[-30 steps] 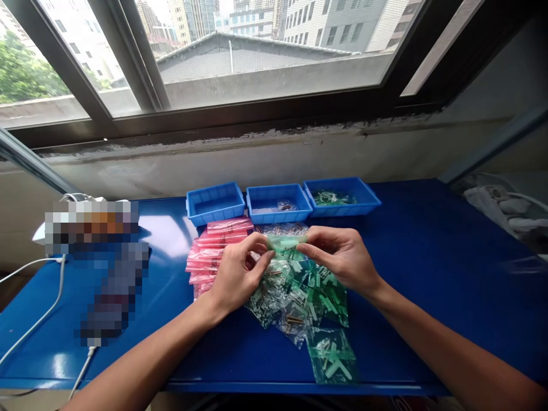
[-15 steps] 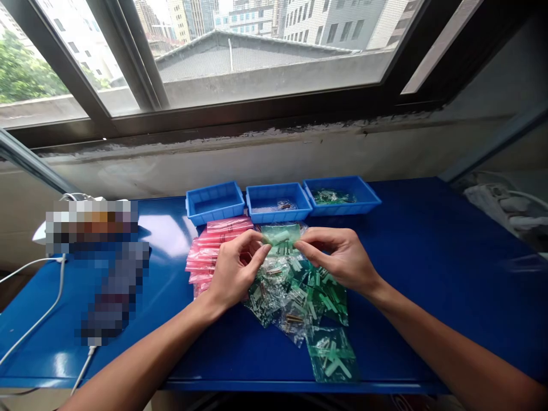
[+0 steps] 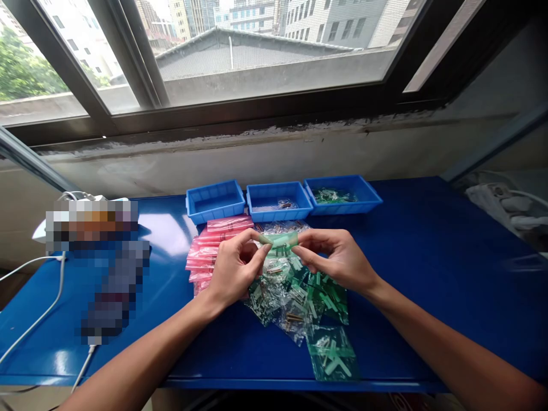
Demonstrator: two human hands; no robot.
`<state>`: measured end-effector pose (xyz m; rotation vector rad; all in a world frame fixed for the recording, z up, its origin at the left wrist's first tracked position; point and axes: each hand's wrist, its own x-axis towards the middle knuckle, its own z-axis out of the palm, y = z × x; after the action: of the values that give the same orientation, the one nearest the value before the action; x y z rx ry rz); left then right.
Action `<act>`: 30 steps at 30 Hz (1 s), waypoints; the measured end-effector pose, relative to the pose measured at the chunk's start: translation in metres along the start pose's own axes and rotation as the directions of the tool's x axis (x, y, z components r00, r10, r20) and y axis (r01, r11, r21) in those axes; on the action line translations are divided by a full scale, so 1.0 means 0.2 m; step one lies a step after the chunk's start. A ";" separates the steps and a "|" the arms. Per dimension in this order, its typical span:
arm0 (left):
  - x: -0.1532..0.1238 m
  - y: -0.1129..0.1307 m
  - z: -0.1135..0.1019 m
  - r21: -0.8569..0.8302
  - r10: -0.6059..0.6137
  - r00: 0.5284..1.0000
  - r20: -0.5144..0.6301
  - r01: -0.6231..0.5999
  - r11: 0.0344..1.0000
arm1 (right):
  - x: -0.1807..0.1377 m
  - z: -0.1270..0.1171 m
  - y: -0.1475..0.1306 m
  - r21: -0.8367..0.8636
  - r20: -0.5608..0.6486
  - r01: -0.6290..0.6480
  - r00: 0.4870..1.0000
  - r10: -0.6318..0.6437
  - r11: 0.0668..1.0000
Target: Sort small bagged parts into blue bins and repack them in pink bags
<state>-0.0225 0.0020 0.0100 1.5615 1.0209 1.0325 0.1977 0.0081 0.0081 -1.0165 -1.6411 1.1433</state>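
Observation:
My left hand [image 3: 235, 269] and my right hand [image 3: 336, 258] pinch a green-tinted plastic bag [image 3: 281, 242] between their fingertips, above the pile. Pale pieces show through the bag, but their exact kind is hard to tell. Beneath my hands lies a loose pile of green-printed clear zip bags [image 3: 295, 302] holding small metal-and-pale parts. Close to my left hand, a stack of pink plastic bags [image 3: 205, 264] lies on the table.
Along the back of the blue metal table [image 3: 432, 285] stand several blue plastic trays, the right one [image 3: 341, 200] holding green bags and the middle one [image 3: 278, 216] a small bag. A pixelated object [image 3: 96, 262] and a white cable [image 3: 63, 274] are at left.
The green bag, spread flatter half a second ago, is now narrower and bunched between my fingertips. Both hands stay close around it, and the pile and trays have not visibly moved.

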 end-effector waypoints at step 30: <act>-0.01 -0.03 0.00 0.221 0.271 0.961 -0.050 -0.254 0.942 | -0.03 0.00 0.03 -0.177 -0.141 0.215 0.960 -0.241 0.960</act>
<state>-0.0239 0.0014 0.0049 1.8836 1.0217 1.2076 0.2003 0.0042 0.0021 -0.9635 -1.6893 0.7655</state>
